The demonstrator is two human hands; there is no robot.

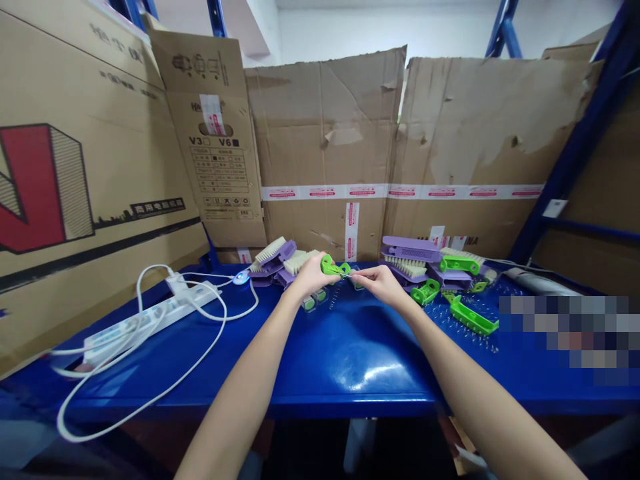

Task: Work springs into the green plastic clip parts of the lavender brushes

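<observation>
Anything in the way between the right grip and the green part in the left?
No obstruction visible. The left grip holds the green part; a thin metallic piece, apparently pinched in the right grip, extends toward it. Contact at its tip is too small to tell. Purple brushes lie to either side.

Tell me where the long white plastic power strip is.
In the head view, the power strip lies at left on the glossy blue tabletop, amid looped white cables.
</observation>
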